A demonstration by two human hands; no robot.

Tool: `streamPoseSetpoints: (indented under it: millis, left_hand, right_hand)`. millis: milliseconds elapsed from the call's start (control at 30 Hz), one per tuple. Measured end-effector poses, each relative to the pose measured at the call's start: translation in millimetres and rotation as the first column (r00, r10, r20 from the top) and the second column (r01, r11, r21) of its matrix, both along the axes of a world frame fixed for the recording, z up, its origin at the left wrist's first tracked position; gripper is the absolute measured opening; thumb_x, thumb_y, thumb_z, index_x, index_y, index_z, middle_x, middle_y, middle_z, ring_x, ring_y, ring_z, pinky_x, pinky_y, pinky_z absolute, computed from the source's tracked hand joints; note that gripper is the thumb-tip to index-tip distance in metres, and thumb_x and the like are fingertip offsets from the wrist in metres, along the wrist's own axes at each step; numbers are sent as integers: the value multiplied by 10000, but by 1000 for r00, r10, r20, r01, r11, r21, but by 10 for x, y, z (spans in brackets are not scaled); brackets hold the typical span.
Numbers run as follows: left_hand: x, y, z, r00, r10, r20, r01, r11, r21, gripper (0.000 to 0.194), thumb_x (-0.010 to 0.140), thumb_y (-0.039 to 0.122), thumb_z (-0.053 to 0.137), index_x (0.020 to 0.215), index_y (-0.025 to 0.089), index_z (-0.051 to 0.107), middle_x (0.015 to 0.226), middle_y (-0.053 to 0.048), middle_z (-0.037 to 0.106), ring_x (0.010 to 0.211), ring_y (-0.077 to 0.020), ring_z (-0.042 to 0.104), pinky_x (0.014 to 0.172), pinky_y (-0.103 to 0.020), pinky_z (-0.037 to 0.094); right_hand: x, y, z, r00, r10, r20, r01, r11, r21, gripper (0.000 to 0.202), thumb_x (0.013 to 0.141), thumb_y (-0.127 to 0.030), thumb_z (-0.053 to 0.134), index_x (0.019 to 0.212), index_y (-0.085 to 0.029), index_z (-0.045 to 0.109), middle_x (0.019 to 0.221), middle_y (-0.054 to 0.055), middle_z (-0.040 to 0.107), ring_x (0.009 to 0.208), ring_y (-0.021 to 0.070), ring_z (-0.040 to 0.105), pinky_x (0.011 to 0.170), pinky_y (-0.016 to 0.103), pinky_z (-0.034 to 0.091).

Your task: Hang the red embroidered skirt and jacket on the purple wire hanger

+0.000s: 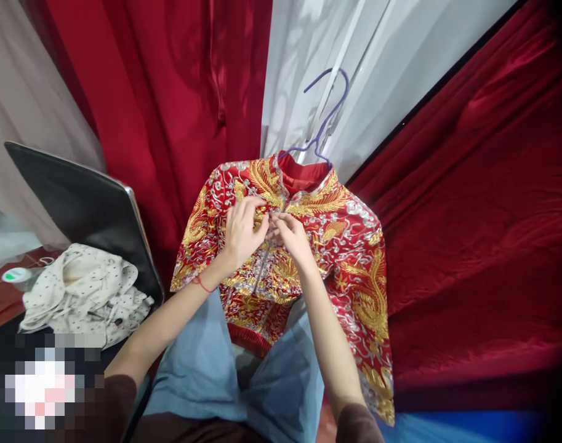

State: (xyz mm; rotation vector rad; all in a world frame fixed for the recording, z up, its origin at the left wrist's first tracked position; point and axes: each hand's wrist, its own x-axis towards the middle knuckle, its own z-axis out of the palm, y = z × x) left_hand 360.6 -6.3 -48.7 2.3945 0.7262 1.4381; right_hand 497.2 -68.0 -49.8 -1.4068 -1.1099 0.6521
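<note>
At the far left I see a dark chair (91,203) with a spotted white cloth (82,289) heaped on its seat. Behind it hang red curtains (170,92) beside a white curtain (382,55).

In the middle, a red jacket (340,246) with gold embroidery hangs on a purple hanger (324,117), its hem lying over my lap in blue jeans (202,369).

My left hand (241,234) rests on the jacket's chest, just left of the front opening, fingers (253,206) curled together and pinching the fabric edge near the collar. A red string (201,283) circles that wrist.

My right hand (292,237) meets it at the same spot, fingertips nearly touching the left ones, pinched on the opening's edge. I cannot tell whether they grip a button or just cloth.

To the right, red fabric (484,215) spreads wide.
</note>
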Motion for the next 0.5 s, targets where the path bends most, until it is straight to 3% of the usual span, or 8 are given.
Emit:
streamPoseSetpoints:
  millis: [100,200,300,500]
  left_hand:
    - [173,175,530,974,160,159,-178,977,113,490,917,472,547,1332,222,479,1436,-152,498,1407,-335,380,1150,-547,288]
    - [335,432,840,993,117,36,-121,976,181,562,866,589,573,1249,180,528,1297,-165,597,1326,-351,464,1092,-518,346]
    - [476,615,856,992,79,-99,-63,985,158,498,887,618,510,1068,162,593,986,-133,680,1091,-322,602,963,-455,430]
    - [545,553,633,978,202,45,-207,966,155,390,929,549,480,911,180,605,786,-86,627,906,-271,618,877,-402,444]
  right_hand:
    - [37,-35,173,981,90,-170,-89,996,17,313,853,-437,579,1058,-201,588,848,41,735,662,149,693,567,251,499]
    - [18,-60,243,959,116,-258,-101,992,71,320,859,-410,584,1081,-180,592,850,52,740,658,138,688,562,239,484]
    - [-31,-53,235,947,100,-305,-63,990,127,326,855,-381,602,1095,-160,595,844,48,738,621,116,674,565,224,471]
    - [-63,-5,179,948,90,-304,-25,977,212,349,897,-494,566,989,-170,656,722,14,706,530,95,625,504,206,427]
